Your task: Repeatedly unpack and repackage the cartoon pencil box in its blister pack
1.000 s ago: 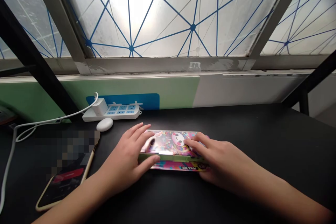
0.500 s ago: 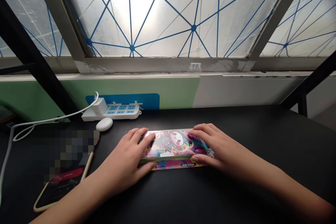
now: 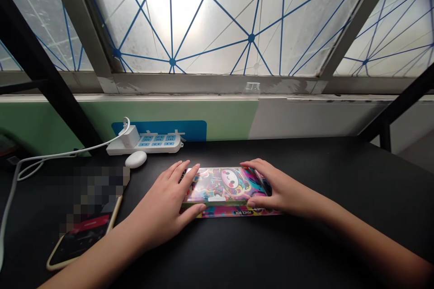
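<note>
A shiny, multicoloured pencil box [image 3: 217, 183] with a round cartoon face and a white front clasp lies on the black desk. Under its front edge shows a colourful printed strip [image 3: 224, 211] lettered "PENCE BOX"; whether it is a separate piece I cannot tell. My left hand [image 3: 169, 198] grips the box's left end, thumb along the front and fingers over the top and far side. Around the right end, my right hand [image 3: 271, 185] has its thumb at the front edge and its fingers at the back edge. Both palms hide the box's ends.
To the left lies a phone [image 3: 84, 235], partly blurred out. Behind it are a white rounded case [image 3: 136, 160] and a white power strip [image 3: 162, 143] with a plugged-in charger and white cable [image 3: 68, 153]. Black metal posts rise at both sides, before a window [image 3: 210, 18].
My left fingers have lifted and straightened slightly at the left end. My right fingers have drawn back toward the far right edge of the box. The view has shifted slightly.
</note>
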The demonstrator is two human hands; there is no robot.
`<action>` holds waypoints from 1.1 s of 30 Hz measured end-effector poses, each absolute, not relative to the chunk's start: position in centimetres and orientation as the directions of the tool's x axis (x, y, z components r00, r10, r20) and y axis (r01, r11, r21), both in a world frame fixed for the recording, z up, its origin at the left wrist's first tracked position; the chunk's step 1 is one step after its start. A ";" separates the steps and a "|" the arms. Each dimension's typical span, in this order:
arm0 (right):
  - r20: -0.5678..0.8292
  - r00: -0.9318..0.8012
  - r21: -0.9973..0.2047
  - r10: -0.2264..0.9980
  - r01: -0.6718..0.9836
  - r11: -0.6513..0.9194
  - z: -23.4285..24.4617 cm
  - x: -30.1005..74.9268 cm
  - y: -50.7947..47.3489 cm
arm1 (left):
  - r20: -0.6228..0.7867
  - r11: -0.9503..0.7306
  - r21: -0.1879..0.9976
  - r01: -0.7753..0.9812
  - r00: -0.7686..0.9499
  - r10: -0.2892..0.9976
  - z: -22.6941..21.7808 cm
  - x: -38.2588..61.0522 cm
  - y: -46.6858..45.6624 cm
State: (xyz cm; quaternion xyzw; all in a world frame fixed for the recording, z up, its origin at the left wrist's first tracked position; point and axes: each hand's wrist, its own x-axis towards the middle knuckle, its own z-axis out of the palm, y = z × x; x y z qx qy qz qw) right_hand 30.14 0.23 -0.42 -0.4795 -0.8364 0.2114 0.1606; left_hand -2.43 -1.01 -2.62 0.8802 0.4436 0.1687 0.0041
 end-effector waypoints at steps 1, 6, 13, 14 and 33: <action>0.065 -0.487 -0.507 0.871 0.736 0.449 -0.3 30.1 0.2 | 0.294 -0.610 0.172 0.774 0.550 0.782 -2.7 -2.5 -0.9; 0.105 -0.446 -0.502 0.889 0.748 0.435 0.5 30.1 0.1 | 0.363 -0.663 0.182 0.726 0.577 0.731 -2.2 -2.4 -0.9; 0.365 -0.442 -0.291 0.819 0.782 0.552 0.6 30.5 -0.2 | 0.569 -0.716 -0.112 0.689 0.635 0.523 -1.8 -1.7 -2.0; 0.402 -0.453 -0.244 0.796 0.785 0.569 0.8 30.5 -0.3 | 0.578 -0.723 -0.133 0.678 0.645 0.500 -1.7 -1.7 -2.1; 0.417 -0.697 0.066 0.583 0.663 0.745 -0.5 27.2 -2.7 | 0.384 -0.714 -0.161 0.681 0.710 0.590 -0.4 -0.9 -3.3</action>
